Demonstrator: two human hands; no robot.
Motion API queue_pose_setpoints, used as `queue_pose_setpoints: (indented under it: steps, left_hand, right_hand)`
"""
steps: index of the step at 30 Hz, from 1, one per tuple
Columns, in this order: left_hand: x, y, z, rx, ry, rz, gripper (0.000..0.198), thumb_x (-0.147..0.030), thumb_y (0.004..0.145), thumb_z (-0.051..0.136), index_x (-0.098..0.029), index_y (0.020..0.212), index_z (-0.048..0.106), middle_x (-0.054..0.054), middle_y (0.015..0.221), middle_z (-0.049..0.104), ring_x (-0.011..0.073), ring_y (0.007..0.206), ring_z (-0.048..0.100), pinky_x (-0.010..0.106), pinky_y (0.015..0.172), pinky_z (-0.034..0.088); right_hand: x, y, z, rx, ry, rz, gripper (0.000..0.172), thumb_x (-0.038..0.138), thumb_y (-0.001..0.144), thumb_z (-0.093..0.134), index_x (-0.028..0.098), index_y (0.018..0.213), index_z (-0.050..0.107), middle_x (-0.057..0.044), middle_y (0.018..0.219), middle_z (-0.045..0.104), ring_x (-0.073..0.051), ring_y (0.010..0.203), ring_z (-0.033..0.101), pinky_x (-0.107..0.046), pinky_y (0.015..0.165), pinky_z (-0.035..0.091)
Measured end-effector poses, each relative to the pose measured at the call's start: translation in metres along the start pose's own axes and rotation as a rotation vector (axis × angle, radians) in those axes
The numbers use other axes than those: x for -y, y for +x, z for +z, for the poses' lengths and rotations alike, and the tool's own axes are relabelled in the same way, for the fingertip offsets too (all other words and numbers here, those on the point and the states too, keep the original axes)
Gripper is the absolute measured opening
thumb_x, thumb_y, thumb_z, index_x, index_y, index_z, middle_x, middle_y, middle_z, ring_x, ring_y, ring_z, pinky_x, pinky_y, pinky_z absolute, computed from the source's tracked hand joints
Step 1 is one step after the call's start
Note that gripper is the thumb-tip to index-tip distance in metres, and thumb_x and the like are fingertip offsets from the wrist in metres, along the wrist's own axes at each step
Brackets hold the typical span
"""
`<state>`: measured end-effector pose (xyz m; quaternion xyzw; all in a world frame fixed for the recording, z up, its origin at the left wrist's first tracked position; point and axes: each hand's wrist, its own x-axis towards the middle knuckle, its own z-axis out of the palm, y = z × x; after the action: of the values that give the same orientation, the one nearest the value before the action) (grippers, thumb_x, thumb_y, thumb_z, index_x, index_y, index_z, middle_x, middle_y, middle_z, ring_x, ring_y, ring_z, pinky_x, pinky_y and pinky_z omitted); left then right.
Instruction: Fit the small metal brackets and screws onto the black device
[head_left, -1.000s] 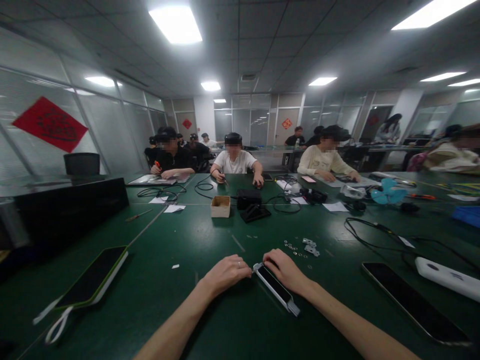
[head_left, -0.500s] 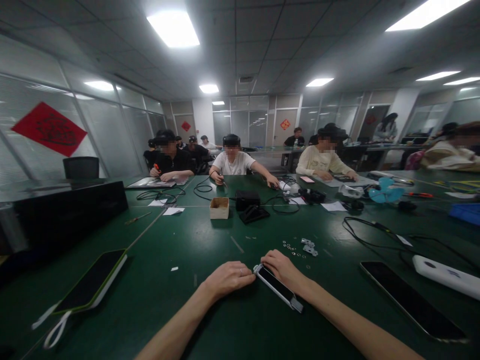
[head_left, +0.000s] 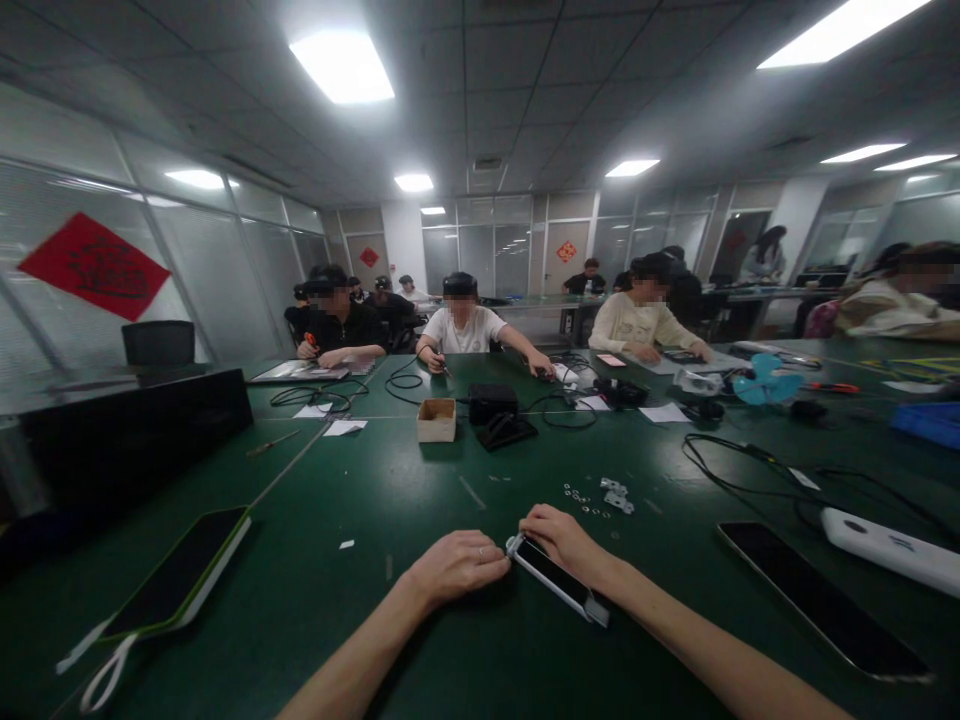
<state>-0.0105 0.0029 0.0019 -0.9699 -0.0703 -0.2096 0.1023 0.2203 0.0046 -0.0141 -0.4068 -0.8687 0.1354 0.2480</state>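
A narrow white-framed bar [head_left: 556, 578] with a dark face and grey end pieces lies slanted on the green table in front of me. My right hand [head_left: 564, 540] is closed on its far side, fingers curled over the upper end. My left hand [head_left: 463, 565] has its fingers pressed together, with the tips meeting at the bar's upper left end. Anything small between those fingertips is hidden. Beyond my right hand are several tiny rings [head_left: 586, 500] and some small silver metal brackets [head_left: 617, 496].
On the left lies a green-edged tablet-like device [head_left: 180, 570] with a white strap. A black phone [head_left: 817, 600] and a white casing [head_left: 892, 548] lie right. A small cardboard box [head_left: 436, 421] and black cables [head_left: 720, 450] are farther out. Several people work across the table.
The view has shifted slightly. Both hands stay at the bar's upper end with almost no movement. The person opposite has lowered the right hand a little.
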Motion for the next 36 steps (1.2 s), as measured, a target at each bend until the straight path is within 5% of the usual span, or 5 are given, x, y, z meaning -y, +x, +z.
queue_pose_setpoints:
  steps: [17,36]
  left_hand:
    - [0.009,-0.009,0.015,-0.063,-0.37,-0.574,0.017,-0.032,0.087,0.058,-0.019,0.086,0.069,0.0,0.081,0.069,0.0118,0.076,0.062,0.019,0.073,0.045]
    - [0.003,-0.001,0.0,0.002,-0.392,-0.778,0.019,-0.026,0.087,0.054,-0.023,0.097,0.07,0.0,0.087,0.07,0.0136,0.078,0.063,0.021,0.073,0.044]
  right_hand:
    - [0.004,-0.004,-0.003,-0.005,0.031,0.092,0.028,0.024,0.094,0.037,0.018,0.097,0.064,-0.006,0.096,0.057,-0.016,0.086,0.054,-0.028,0.077,0.047]
    - [0.002,-0.005,-0.005,-0.01,0.002,0.108,0.025,0.027,0.093,0.041,0.018,0.099,0.065,-0.006,0.096,0.058,-0.015,0.087,0.054,-0.028,0.077,0.046]
